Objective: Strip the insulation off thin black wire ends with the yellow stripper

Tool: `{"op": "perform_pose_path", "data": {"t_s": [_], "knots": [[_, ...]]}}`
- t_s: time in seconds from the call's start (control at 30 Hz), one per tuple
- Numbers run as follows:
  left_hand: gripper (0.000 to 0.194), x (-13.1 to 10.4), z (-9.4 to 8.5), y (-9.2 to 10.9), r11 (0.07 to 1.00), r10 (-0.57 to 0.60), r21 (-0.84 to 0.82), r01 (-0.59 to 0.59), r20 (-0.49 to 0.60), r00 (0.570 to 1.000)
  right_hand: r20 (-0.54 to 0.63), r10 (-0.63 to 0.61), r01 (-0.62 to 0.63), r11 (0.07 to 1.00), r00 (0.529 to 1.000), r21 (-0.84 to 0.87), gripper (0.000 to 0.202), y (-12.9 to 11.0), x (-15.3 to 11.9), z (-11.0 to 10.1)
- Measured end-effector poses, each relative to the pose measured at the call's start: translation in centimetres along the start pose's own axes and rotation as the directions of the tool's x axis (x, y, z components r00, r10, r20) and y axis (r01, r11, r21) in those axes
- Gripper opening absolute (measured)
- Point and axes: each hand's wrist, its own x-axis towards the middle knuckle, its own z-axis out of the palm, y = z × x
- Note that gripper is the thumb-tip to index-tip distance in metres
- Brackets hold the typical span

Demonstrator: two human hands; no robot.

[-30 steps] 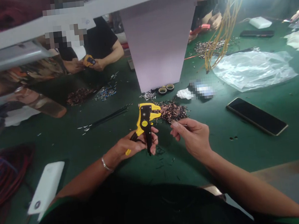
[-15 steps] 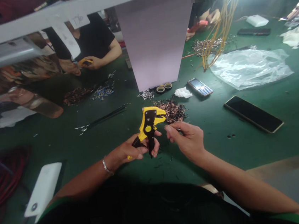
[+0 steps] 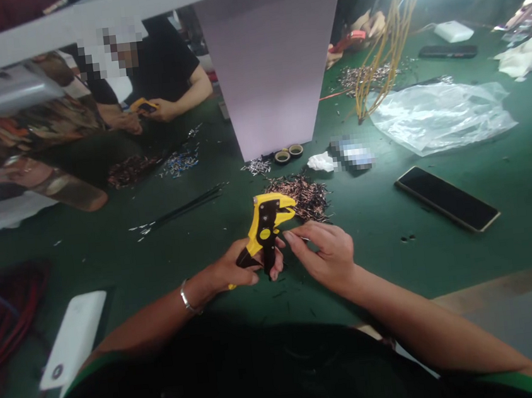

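My left hand point(image 3: 242, 266) is wrapped round the handles of a yellow and black wire stripper point(image 3: 266, 234). The stripper stands nearly upright, its jaws at the top pointing right. Just below and right of those jaws, my right hand point(image 3: 326, 253) is closed in a pinch, thumb against fingers. A thin sliver shows at its fingertips, too small to name. Behind the jaws lies a heap of short dark and copper-coloured wire pieces point(image 3: 310, 195). Small dark scraps are scattered on the green table point(image 3: 213, 242) below my hands.
Two tape rolls point(image 3: 288, 154) and a crumpled tissue point(image 3: 321, 162) lie behind the heap. A black phone point(image 3: 446, 198) and a clear plastic bag point(image 3: 442, 117) are on the right. Left are thin black wires point(image 3: 184, 209), a white phone point(image 3: 75, 333) and coiled red cable point(image 3: 7, 321). Co-workers sit across, beyond a panel point(image 3: 277, 77).
My right hand has moved slightly left, closer to the stripper's lower jaw and trigger side. The left hand still holds the stripper, almost unmoved. The whole view has shifted a little.
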Motion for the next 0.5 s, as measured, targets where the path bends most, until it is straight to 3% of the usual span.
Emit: {"op": "perform_pose_path", "data": {"t_s": [0.17,0.33,0.5], "knots": [[0.017,-0.3,0.0,-0.5,0.984,0.068,0.169,-0.062,-0.030,0.997,0.029,-0.017,0.018,0.999,0.999,-0.027,0.024,0.0,-0.3,0.1],[0.018,-0.2,0.6,-0.2,0.967,0.092,0.245,-0.069,-0.081,0.993,0.037,-0.081,0.082,0.996,0.996,-0.027,0.021,0.1,-0.6,0.2],[0.018,-0.2,1.0,0.1,0.957,0.071,0.288,-0.026,-0.147,0.987,0.045,-0.063,0.065,0.997,0.997,-0.034,0.022,0.1,-0.6,0.2]]}}
